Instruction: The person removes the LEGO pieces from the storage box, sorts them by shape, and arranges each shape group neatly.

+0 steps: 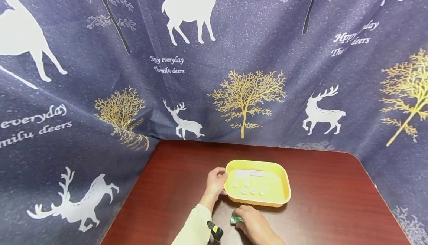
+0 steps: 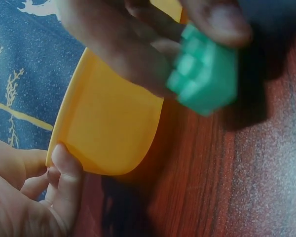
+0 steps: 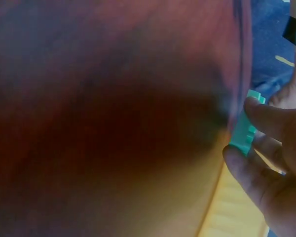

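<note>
My left hand (image 1: 215, 182) grips the left rim of a yellow tray (image 1: 276, 185), thumb and fingers pinching the edge in the left wrist view. Just in front of the tray, my right hand (image 1: 255, 223) pinches a green toy building brick (image 2: 212, 79) between thumb and fingers. Raised studs show along one side of this brick (image 3: 243, 132) in the right wrist view. Inside the tray lie several small white round pieces (image 1: 253, 192) and a flat white strip (image 1: 243, 173) near its back wall.
The tray stands on a reddish-brown wooden table (image 1: 321, 200). A dark blue cloth (image 1: 187, 100) printed with deer and trees hangs behind the table and along its sides. A black band (image 1: 215, 230) sits on my left wrist over a pale sleeve (image 1: 194, 227).
</note>
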Demonstrator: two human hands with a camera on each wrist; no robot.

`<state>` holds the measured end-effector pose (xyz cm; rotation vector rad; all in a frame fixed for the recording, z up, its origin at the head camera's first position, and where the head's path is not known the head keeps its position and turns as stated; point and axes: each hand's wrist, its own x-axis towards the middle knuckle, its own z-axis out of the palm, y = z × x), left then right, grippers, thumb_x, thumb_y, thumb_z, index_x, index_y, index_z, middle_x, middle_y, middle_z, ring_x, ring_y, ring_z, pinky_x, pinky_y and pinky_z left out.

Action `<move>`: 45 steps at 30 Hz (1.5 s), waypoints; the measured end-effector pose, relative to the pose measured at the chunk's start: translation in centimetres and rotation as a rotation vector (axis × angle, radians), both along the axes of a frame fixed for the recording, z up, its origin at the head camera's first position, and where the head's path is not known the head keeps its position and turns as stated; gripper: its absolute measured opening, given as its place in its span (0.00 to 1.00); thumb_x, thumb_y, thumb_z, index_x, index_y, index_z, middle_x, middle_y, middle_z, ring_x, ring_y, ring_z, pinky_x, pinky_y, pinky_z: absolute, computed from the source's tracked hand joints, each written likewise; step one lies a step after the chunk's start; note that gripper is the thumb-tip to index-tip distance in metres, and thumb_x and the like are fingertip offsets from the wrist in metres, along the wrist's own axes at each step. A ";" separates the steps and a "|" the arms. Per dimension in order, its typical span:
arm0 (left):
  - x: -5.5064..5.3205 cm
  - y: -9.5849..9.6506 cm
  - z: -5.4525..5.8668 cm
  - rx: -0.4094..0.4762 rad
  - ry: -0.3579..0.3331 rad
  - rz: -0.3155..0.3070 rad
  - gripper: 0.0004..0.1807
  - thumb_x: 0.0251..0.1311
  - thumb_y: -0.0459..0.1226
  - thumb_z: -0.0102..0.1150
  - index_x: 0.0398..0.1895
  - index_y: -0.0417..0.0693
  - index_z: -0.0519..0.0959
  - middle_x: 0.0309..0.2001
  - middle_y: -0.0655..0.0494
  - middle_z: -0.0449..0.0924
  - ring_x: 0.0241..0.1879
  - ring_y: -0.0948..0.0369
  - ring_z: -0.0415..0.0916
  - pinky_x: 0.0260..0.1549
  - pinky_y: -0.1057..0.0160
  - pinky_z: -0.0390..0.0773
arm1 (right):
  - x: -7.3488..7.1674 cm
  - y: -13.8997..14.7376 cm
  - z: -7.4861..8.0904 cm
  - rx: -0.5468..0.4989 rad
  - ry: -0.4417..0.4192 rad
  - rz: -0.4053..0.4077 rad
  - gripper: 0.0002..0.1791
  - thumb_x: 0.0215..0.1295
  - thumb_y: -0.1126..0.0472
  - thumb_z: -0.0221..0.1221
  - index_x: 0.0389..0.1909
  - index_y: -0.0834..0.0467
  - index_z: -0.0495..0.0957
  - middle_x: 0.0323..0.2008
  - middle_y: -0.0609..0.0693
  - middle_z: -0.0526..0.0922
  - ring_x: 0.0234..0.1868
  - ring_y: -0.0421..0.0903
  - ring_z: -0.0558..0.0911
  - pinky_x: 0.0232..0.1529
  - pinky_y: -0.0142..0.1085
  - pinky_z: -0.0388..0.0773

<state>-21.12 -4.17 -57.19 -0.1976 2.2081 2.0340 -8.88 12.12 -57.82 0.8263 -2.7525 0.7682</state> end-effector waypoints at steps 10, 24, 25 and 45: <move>0.3 0.5 0.0 0.001 -0.016 0.007 0.17 0.70 0.31 0.57 0.60 0.35 0.77 0.39 0.36 0.80 0.19 0.57 0.77 0.07 0.67 0.78 | -0.1 -0.1 -0.9 0.047 -0.044 -0.011 0.13 0.50 0.63 0.75 0.35 0.47 0.84 0.31 0.36 0.79 0.35 0.36 0.78 0.34 0.32 0.80; 0.4 0.4 -0.2 0.004 -0.036 0.011 0.18 0.69 0.31 0.58 0.60 0.36 0.77 0.38 0.37 0.80 0.19 0.57 0.76 0.08 0.67 0.78 | 0.0 0.0 -1.4 0.038 -0.006 0.014 0.14 0.49 0.62 0.76 0.36 0.48 0.84 0.33 0.37 0.81 0.36 0.37 0.78 0.36 0.33 0.80; 0.4 0.4 -0.2 0.003 -0.033 0.011 0.18 0.69 0.31 0.58 0.60 0.36 0.77 0.38 0.37 0.80 0.20 0.57 0.77 0.08 0.67 0.78 | 0.0 0.0 -1.3 0.037 0.001 0.016 0.15 0.49 0.62 0.76 0.37 0.48 0.84 0.33 0.37 0.82 0.37 0.38 0.78 0.36 0.33 0.80; -0.2 0.1 -0.1 -0.004 -0.014 0.009 0.17 0.69 0.31 0.58 0.59 0.35 0.77 0.38 0.37 0.78 0.21 0.55 0.76 0.07 0.67 0.77 | -0.9 1.0 1.8 -0.095 0.111 -0.037 0.16 0.52 0.55 0.77 0.41 0.49 0.85 0.38 0.37 0.83 0.38 0.36 0.82 0.40 0.35 0.85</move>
